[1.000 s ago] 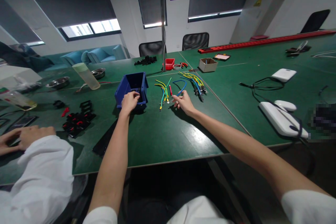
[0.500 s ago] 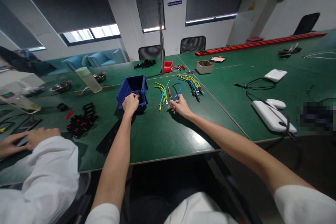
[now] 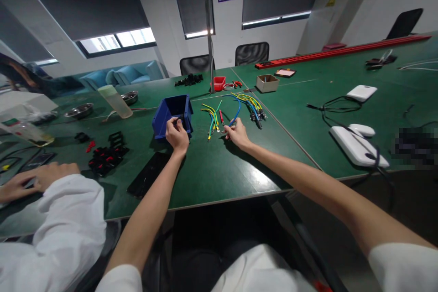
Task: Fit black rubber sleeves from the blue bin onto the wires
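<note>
My left hand [image 3: 177, 135] is closed at the front edge of the blue plastic bin [image 3: 160, 121]. Its fingertips pinch something small and dark, too small to name. On the right, my right hand [image 3: 237, 133] is closed on a blue wire [image 3: 238, 108] that arcs up and away from the fingers; a metal terminal shows at its near end. Between the hands lie several yellow and green wires [image 3: 214, 121] with ring terminals, and a short red wire [image 3: 221, 117]. Beyond my right hand sits a bundle of yellow and blue wires [image 3: 252, 107] with dark ends.
A black phone-like slab [image 3: 148, 175] lies near the front edge beside my left forearm. Black and red parts [image 3: 107, 159] lie farther left, near a co-worker's hands [image 3: 41, 179]. Behind stand a red box [image 3: 219, 84] and a beige box [image 3: 267, 84]. White devices [image 3: 357, 146] with cables lie right.
My left hand has come back and right, out of the bin to its front edge, with something small and dark in its fingers. My right hand still holds the blue wire.
</note>
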{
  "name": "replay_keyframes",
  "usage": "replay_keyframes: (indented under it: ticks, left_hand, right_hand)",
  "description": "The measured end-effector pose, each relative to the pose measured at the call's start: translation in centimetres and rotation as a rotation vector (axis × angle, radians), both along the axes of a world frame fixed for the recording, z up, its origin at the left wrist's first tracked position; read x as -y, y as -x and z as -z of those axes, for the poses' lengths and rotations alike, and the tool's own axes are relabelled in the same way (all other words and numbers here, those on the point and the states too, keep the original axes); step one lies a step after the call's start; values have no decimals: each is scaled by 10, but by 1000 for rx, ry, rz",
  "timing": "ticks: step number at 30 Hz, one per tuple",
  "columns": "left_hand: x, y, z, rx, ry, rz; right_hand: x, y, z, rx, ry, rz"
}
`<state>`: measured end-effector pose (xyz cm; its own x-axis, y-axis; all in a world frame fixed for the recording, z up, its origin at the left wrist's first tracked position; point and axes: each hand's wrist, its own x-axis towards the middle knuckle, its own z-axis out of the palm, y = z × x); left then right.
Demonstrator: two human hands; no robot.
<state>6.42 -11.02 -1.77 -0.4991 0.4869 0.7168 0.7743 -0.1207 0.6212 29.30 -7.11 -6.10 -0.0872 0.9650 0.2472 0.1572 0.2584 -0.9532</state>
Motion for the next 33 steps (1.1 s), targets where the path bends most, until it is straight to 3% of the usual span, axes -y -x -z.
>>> replay_keyframes:
  ticks: [3,7,12,17,23,27,33]
  left_hand:
    - [5,-21,8,2,10,133]
    - [11,-38,15,31,151,298]
    - [11,-44,17,124,235,480]
    - [11,-45,19,264,211,636]
    - [7,-43,24,412,312,726]
    - [1,-41,29,520,288,717]
    - [-2,-39,33,517,310,704]
  right_hand:
    - [-3,0,2,-68,15,21]
    - [-8,0,2,-167,64,9]
    - [-9,0,0,-236,113,-6]
    - [-6,-2,-2,-283,127,-16]
    - [1,-1,-3,-275,108,-9]
    - [1,3,0,-243,76,19]
    - [0,9,-1,-182,14,34]
